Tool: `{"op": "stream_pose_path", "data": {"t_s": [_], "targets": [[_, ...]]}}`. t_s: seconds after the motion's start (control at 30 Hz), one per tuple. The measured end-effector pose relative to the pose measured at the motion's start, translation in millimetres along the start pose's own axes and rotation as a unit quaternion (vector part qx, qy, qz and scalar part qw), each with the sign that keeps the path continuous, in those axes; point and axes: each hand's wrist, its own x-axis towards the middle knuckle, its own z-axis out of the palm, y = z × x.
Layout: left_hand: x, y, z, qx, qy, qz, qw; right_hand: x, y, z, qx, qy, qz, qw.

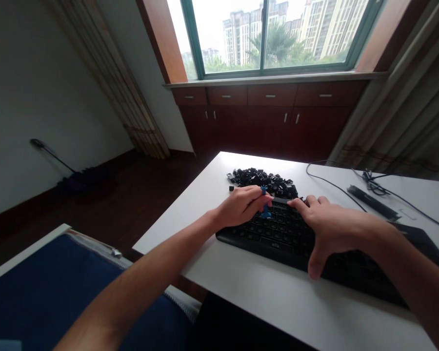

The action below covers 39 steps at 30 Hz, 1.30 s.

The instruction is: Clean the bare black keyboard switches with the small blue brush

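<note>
A black keyboard (278,236) lies on the white table (263,297). My left hand (239,205) grips a small blue keycap puller (265,208) and holds it down on the keyboard's upper left keys. My right hand (332,226) rests flat across the keyboard's middle, fingers pointing left toward the puller, thumb hanging over the near edge. Just behind the keyboard sits a pile of loose black keycaps (261,179).
A black cable (329,183) and a slim black bar (373,202) lie on the table's right side. A blue cushion or bag (58,292) sits at lower left. Dark wooden cabinets (270,117) stand under the window; a broom (73,178) lies on the floor at left.
</note>
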Motion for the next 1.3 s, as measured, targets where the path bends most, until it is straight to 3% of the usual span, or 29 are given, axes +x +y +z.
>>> {"op": "stream_pose_path", "data": {"t_s": [0.13,0.3,0.47,0.63,0.83,1.07,1.3], "targets": [[-0.3,2.4,1.1,-0.053,0.003,-0.03,0.998,-0.2,-0.4,-0.3,-0.002,0.001,0.001,1.0],[1.2,1.7,0.3,0.015,-0.002,-0.001,1.0,0.9,-0.3,-0.3,0.007,0.001,-0.003,1.0],[1.4,-4.0,-3.3,0.072,0.04,0.038,0.996,1.5,2.5,0.9,0.009,0.008,-0.006,1.0],[0.1,-6.5,-4.6,0.069,0.037,0.013,0.997,0.6,2.0,0.3,0.006,-0.001,-0.004,1.0],[1.7,1.4,-1.1,0.002,-0.009,0.008,1.0,0.2,-1.0,-1.6,-0.006,-0.006,0.001,1.0],[0.9,1.5,-0.7,-0.086,-0.003,-0.047,0.995,2.2,2.0,1.1,0.003,0.004,-0.004,1.0],[1.8,-0.4,-0.8,0.02,0.004,0.013,1.0,2.3,3.0,2.2,0.009,0.013,-0.012,1.0]]}}
